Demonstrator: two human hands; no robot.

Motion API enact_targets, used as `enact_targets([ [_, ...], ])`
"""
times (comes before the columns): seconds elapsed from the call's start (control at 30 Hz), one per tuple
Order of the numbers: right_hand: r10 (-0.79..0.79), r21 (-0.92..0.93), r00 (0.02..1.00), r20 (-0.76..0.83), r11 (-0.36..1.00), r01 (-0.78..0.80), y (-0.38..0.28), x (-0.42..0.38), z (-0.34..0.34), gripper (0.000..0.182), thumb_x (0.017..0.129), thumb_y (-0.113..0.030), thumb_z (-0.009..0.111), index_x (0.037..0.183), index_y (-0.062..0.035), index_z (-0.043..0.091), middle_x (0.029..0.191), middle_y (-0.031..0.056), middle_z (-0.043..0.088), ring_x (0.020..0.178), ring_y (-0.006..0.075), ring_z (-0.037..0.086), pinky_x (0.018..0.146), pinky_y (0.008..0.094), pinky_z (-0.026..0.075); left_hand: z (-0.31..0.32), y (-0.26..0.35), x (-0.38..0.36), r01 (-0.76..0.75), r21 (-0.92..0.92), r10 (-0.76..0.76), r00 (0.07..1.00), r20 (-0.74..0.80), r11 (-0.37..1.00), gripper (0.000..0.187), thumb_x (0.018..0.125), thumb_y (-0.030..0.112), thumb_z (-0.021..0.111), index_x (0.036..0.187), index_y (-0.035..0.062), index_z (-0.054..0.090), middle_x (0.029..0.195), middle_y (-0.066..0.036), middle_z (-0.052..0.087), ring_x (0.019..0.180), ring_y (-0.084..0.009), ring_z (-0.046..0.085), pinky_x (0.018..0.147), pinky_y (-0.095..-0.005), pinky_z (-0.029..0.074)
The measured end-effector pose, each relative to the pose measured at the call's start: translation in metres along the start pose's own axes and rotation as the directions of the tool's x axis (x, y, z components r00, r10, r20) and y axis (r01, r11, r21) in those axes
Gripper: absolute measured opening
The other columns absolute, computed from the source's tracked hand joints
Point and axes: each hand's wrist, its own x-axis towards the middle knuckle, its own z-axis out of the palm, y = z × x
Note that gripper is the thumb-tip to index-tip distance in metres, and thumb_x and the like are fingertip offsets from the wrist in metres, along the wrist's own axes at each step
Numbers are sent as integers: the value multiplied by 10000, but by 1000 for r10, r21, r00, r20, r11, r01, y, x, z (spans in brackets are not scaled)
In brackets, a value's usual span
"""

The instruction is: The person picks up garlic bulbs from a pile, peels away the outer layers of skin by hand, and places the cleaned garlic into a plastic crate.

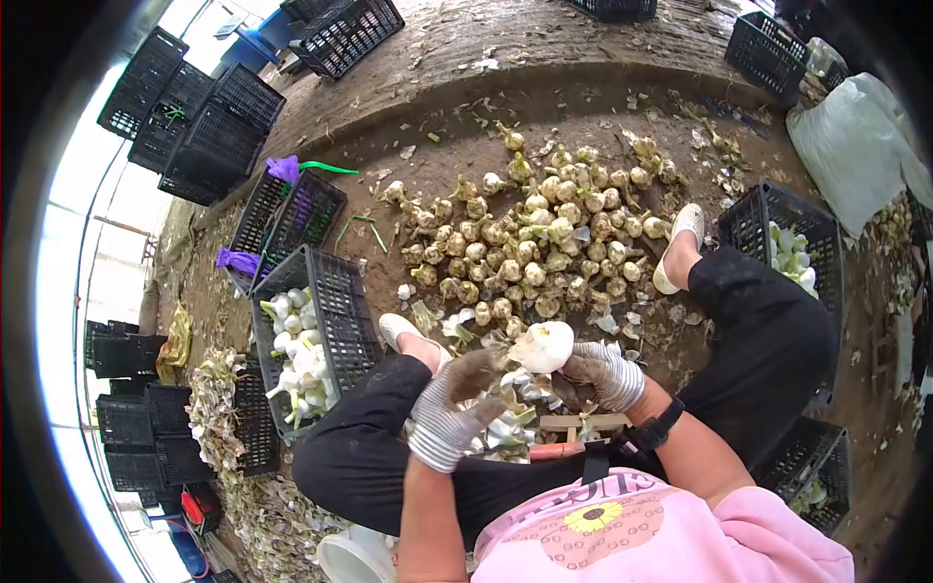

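A white garlic bulb (546, 347) is held up between my two gloved hands, with brownish outer skin hanging from its left side. My right hand (607, 377), in a striped glove with dirty fingertips, is closed on the bulb's right side. On the other side, my left hand (455, 403) curves in a C shape, thumb and fingers apart, fingertips right beside the loose skin. Beneath the hands lie peeled-off skins (512, 425) and a small wooden frame (583, 424) between my legs. Ahead on the ground spreads a heap of unpeeled garlic bulbs (535, 233).
A black crate (340, 325) of white garlic stands by my left leg, another crate (748, 219) by my right. Behind the left one are crates with purple netting (238, 260). Stacked crates (199, 121), a white sack (846, 146) and a white bucket (355, 556) surround me.
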Motion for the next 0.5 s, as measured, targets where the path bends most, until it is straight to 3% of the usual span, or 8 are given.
enact_targets([
  [0.07,57,-38,996,71,998,-54,-1,1,-1,459,833,-449,521,1053,-49,573,652,1,543,530,67,469,460,202,359,22,1,1,-288,308,311,950,-29,907,584,670,156,777,1181,59,511,1005,-91,579,943,-189,574,830,-309,475],
  [0.13,110,-73,990,87,992,-104,-13,-1,7,370,862,-349,517,1064,-44,568,687,1,554,571,72,492,506,206,391,37,-9,11,-446,517,570,815,-104,731,269,764,150,699,987,53,582,931,-80,582,804,-147,572,713,-283,480],
  [0.2,158,-23,987,18,987,-158,-24,-7,22,322,876,-279,515,1080,-34,560,731,3,565,613,73,507,537,210,408,34,3,11,-428,546,530,848,-35,720,179,778,166,687,843,29,592,811,-50,591,699,-130,554,637,-262,458],
  [0.23,163,-7,984,70,987,-163,-23,-7,19,326,873,-271,528,1092,-31,555,761,3,565,635,73,506,550,211,410,33,10,10,-304,167,326,937,-129,938,180,777,184,687,809,32,596,757,-34,583,660,-126,543,606,-255,446],
  [0.3,173,23,969,176,984,-179,-17,-5,7,338,867,-254,554,1116,-25,544,822,3,567,678,72,503,576,213,413,27,10,14,-70,-507,16,994,-111,859,187,777,217,684,773,53,593,692,-15,575,593,-105,515,547,-240,422],
  [0.37,197,26,964,177,978,-205,-13,-2,6,347,864,-255,567,1120,-21,541,817,-5,561,664,63,489,579,209,409,23,0,19,-45,-740,-26,996,-84,671,222,776,262,682,761,67,576,594,-3,524,486,-86,455,411,-234,352],
  [0.43,132,1,981,142,991,-133,-8,-2,5,563,800,-339,638,1198,23,472,1077,124,591,913,145,600,724,230,506,9,15,23,51,-917,19,998,64,397,215,777,242,680,732,84,541,515,17,428,422,-85,387,369,-226,277],
  [0.5,106,79,991,80,990,-113,-3,-4,6,431,833,-308,589,1124,4,522,903,52,565,754,95,534,597,218,428,-7,29,20,-151,-814,195,980,-47,561,229,847,269,593,727,92,511,566,30,437,394,-51,357,333,-210,292],
])
